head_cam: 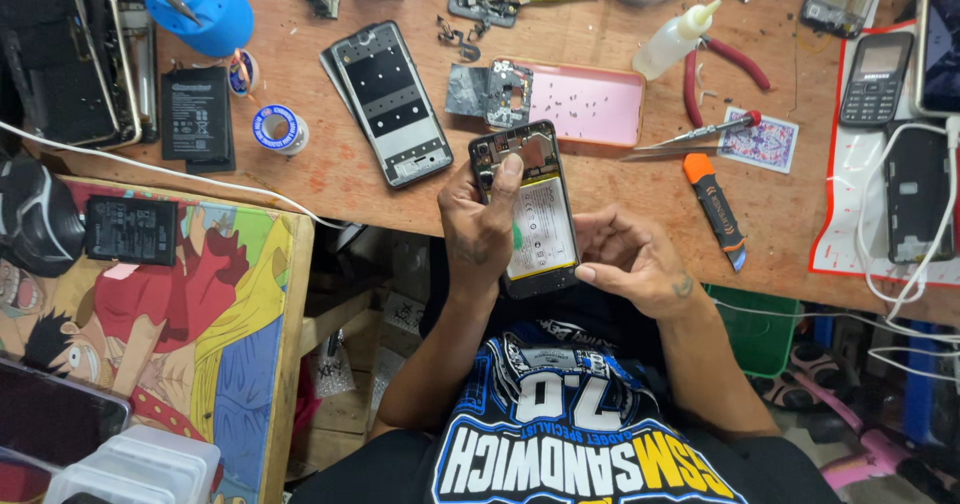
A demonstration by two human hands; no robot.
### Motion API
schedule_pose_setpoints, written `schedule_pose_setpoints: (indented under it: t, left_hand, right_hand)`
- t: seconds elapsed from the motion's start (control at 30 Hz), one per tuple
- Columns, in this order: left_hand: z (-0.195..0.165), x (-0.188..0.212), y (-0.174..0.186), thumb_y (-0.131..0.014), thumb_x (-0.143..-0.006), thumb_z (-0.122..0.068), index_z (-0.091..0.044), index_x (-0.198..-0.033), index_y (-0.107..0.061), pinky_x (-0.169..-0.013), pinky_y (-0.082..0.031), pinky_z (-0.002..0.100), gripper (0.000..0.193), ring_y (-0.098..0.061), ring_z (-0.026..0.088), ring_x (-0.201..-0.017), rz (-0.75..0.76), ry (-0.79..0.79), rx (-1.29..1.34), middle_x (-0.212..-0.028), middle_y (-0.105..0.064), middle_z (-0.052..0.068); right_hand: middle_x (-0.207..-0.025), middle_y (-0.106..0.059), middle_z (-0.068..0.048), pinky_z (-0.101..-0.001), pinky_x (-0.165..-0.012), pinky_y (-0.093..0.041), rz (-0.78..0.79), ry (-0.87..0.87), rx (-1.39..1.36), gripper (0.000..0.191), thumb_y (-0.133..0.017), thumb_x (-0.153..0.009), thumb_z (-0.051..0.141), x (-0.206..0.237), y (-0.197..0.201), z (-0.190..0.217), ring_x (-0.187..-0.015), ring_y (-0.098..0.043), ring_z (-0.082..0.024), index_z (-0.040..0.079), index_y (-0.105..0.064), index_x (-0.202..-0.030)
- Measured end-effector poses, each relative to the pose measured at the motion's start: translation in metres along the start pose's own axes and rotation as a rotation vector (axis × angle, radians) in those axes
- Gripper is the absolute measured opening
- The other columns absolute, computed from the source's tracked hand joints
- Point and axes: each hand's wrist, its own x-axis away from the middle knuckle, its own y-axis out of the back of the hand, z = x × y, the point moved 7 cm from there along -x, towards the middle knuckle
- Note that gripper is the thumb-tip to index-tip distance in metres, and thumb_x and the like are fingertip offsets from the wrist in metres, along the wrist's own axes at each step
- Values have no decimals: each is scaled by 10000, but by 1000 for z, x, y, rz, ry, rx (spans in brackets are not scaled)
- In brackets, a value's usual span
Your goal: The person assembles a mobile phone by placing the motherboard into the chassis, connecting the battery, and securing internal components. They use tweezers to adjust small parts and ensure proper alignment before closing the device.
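An opened smartphone (538, 219) with its back cover off shows a white battery and a circuit board at its top. My left hand (478, 226) grips its left side, thumb pressed on the upper board area. My right hand (630, 262) cups the phone's right lower edge, fingers curled beneath it. The phone is held above the front edge of the wooden workbench (340, 179), over my lap.
On the bench lie a phone frame (392, 102), a pink case holding small screws (590, 104), tweezers (700, 134), an orange-handled tool (715, 209), red pliers (725, 64), a glue bottle (675, 39), a loose black battery (195, 114) and a keypad phone (875, 79). A cartoon-printed board (180, 304) stands at left.
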Motion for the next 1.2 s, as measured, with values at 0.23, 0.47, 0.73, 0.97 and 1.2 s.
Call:
schedule_pose_setpoints:
  t: [0.23, 0.47, 0.73, 0.97, 1.2]
  left_hand:
    - [34, 5, 0, -653, -1121, -291, 8, -997, -702, -611, -426, 205, 328, -535, 33, -697, 141, -10, 149, -778, -619, -26]
    - [51, 22, 3, -589, -1011, -209, 23, -1137, -662, -822, -556, 231, 273, -676, 80, -884, 319, 202, 180, -979, -726, 36]
    - [45, 33, -2, -649, -1028, -160, 64, -1060, -679, -713, -534, 228, 229, -664, 88, -782, 145, 61, -85, -899, -732, 70]
    - [47, 33, -12, -626, -1025, -195, 48, -1148, -695, -706, -512, 229, 281, -643, 85, -794, 178, 116, 7, -922, -732, 77]
    - [55, 48, -11, -686, -1005, -123, 67, -1110, -667, -854, -543, 259, 217, -669, 116, -908, 195, 110, 55, -999, -726, 88]
  right_hand:
    - [-1085, -745, -90, -238, -815, -555, -252, -133, 293, 346, -714, -924, 63, 2, 24, -21, -922, -692, -111, -45, -660, -1248]
    - [-1033, -736, -62, -207, -692, -516, -312, -90, 225, 339, -716, -929, 88, 7, 49, -30, -806, -644, -67, -22, -654, -1243]
    - [-1103, -733, -105, -260, -819, -598, -253, -43, 241, 439, -669, -963, 88, 6, 28, -20, -947, -713, -128, -47, -570, -1369]
    - [-1123, -727, -172, -319, -785, -630, -322, -10, 197, 526, -653, -963, 85, 9, 32, -6, -935, -726, -176, -74, -511, -1443]
    - [-1110, -722, -166, -323, -782, -612, -329, -22, 259, 517, -657, -960, 93, 19, 36, -13, -941, -708, -173, -66, -535, -1436]
